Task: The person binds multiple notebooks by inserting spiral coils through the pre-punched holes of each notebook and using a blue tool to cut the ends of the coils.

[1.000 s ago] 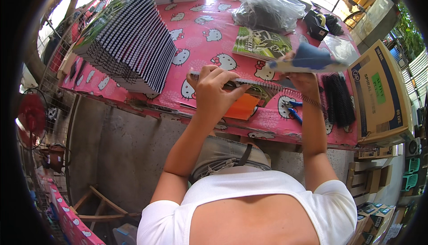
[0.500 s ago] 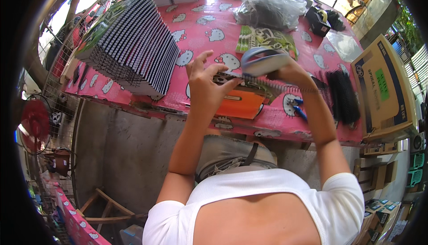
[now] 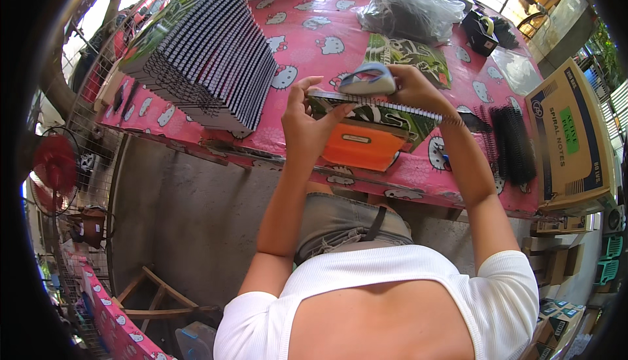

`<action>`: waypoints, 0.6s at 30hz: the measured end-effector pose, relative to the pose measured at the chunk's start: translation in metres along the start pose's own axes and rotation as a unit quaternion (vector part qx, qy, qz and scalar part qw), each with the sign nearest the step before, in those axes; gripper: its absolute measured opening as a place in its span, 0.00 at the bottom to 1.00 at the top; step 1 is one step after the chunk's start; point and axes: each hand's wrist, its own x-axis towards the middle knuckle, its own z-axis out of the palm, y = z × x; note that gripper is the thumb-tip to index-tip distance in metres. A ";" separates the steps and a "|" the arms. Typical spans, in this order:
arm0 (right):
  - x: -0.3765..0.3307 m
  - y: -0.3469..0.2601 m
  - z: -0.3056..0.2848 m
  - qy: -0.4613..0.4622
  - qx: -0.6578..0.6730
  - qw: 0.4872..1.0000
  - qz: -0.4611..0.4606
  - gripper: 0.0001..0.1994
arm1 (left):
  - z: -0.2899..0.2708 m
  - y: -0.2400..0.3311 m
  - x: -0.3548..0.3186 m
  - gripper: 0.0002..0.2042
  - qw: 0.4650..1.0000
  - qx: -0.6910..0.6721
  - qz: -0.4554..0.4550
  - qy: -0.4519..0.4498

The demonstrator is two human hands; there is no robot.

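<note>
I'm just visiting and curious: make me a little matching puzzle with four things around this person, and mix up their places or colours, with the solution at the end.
Things
1. Handheld device
2. Cardboard box
3. Tall notebook stack
4. Bundle of coils

Places or colours
A. At the left end of the pink-covered table
B. Black
C. Brown with a green label
D. In the right hand

Pairs: 1-D, 2-C, 3-A, 4-B

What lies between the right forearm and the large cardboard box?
In the head view, a pile of black spiral coils lies between the right forearm and the box.
</note>
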 end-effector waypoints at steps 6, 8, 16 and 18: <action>0.014 -0.010 0.013 -0.020 -0.091 0.988 0.122 0.24 | -0.002 -0.002 -0.004 0.28 0.994 -0.093 0.048 0.021; 0.006 -0.008 0.012 -0.003 0.050 0.996 0.071 0.23 | -0.005 0.000 -0.012 0.28 0.988 -0.149 0.006 0.025; -0.023 0.022 0.005 0.065 -0.219 0.963 0.143 0.23 | -0.008 -0.009 -0.004 0.16 0.988 -0.156 0.020 -0.008; -0.059 0.052 -0.027 0.016 -0.322 0.938 0.126 0.20 | 0.001 -0.008 -0.002 0.13 0.986 -0.160 0.053 -0.008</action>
